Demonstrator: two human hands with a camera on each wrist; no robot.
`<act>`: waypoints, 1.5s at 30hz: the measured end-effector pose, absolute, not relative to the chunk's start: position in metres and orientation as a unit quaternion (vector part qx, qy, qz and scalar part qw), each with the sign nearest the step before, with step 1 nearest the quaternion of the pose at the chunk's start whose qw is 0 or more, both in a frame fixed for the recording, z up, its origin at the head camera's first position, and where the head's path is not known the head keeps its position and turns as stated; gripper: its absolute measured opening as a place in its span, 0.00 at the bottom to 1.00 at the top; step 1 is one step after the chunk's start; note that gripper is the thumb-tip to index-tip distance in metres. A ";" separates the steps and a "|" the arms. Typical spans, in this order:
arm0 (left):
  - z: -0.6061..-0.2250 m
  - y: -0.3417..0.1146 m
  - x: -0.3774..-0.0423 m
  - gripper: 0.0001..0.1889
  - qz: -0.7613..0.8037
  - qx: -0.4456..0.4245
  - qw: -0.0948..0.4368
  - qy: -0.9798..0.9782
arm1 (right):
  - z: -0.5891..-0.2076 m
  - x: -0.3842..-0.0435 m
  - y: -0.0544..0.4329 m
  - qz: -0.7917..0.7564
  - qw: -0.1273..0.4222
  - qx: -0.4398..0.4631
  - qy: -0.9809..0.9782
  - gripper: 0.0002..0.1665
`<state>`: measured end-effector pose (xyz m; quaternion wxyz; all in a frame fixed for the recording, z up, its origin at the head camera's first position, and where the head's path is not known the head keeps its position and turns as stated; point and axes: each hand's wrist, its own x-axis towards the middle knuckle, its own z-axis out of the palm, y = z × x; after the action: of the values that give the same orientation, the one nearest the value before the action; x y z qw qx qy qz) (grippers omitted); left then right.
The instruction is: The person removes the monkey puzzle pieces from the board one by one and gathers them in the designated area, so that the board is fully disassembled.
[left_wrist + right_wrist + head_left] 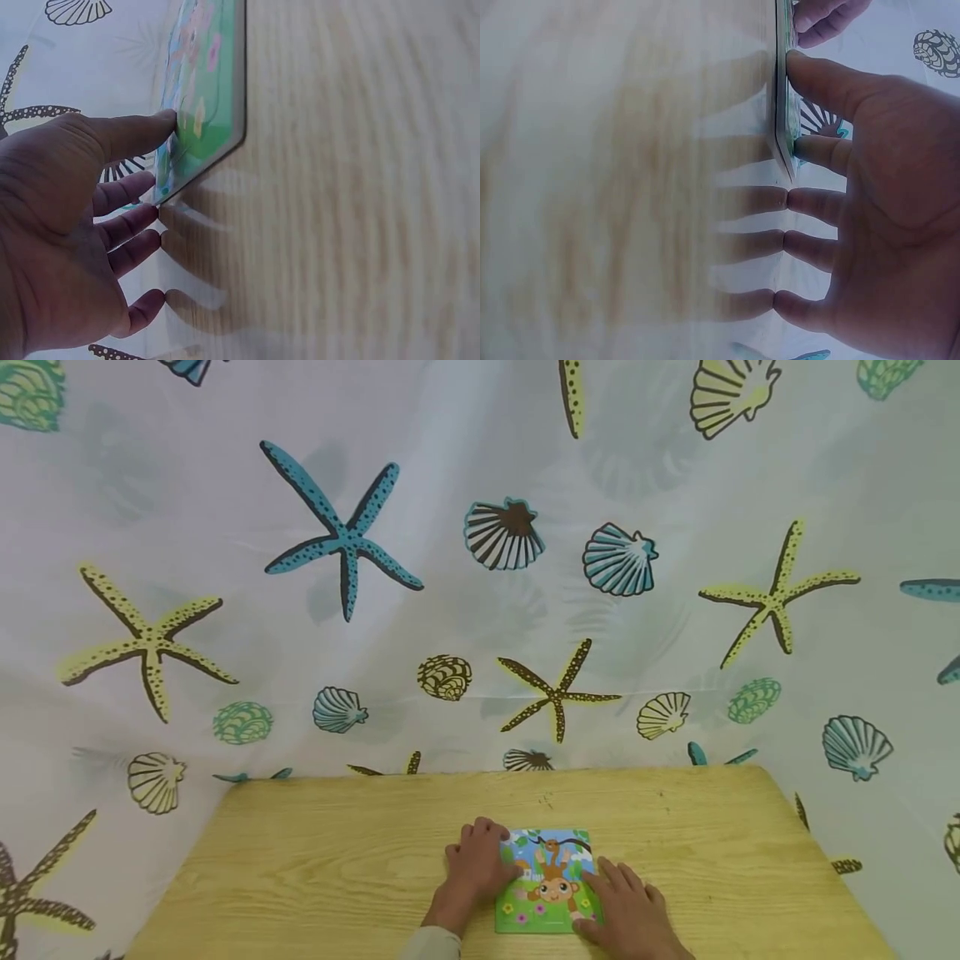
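Bright square monkey board (553, 892), flat | left hand (477, 865), right hand (632, 910): spread, touching its sides | wooden tabletop (322, 852) stretches beyond both hands

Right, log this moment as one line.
monkey-picture board: picture up on wooden table | left hand: touches its left side | right hand: touches its right side | behind: shell-and-starfish cloth

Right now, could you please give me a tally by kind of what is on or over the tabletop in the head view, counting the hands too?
Hands: 2, the left hand and the right hand
Flat monkey-picture board: 1
Total: 3
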<state>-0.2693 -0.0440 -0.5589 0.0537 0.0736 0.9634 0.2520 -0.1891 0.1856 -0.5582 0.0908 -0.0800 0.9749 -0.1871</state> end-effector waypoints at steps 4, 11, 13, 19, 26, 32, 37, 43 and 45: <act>-0.556 -0.044 -0.273 0.25 0.259 0.067 0.056 0.962 | -0.558 -0.190 0.185 -0.193 0.091 -0.084 0.973 0.40; -0.550 -0.042 -0.276 0.24 0.248 0.063 0.048 0.966 | -0.551 -0.195 0.186 -0.197 0.075 -0.097 0.973 0.37; -0.550 -0.041 -0.277 0.26 0.235 0.066 0.041 0.969 | -0.548 -0.199 0.187 -0.199 0.067 -0.093 0.973 0.35; -0.553 -0.040 -0.278 0.24 0.214 0.080 0.049 0.972 | -0.545 -0.215 0.191 -0.201 0.076 -0.081 0.973 0.34; -0.554 -0.041 -0.280 0.24 0.220 0.098 0.070 0.968 | -0.548 -0.225 0.195 -0.200 0.085 -0.079 0.973 0.38; -0.555 -0.039 -0.282 0.20 0.218 0.139 0.077 0.963 | -0.550 -0.225 0.196 -0.194 0.080 -0.080 0.974 0.38; -0.554 -0.037 -0.284 0.20 0.217 0.147 0.090 0.961 | -0.554 -0.226 0.196 -0.188 0.073 -0.078 0.976 0.37; -0.552 -0.034 -0.290 0.20 0.222 0.129 0.110 0.960 | -0.556 -0.227 0.197 -0.183 0.074 -0.080 0.977 0.38; -0.551 -0.032 -0.292 0.20 0.226 0.124 0.113 0.960 | -0.555 -0.227 0.197 -0.182 0.072 -0.081 0.977 0.38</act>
<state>-0.2922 -0.0319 -0.5512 0.1130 0.1237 0.9597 0.2258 -0.2265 0.1972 -0.5550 0.0724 -0.0807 0.9773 -0.1820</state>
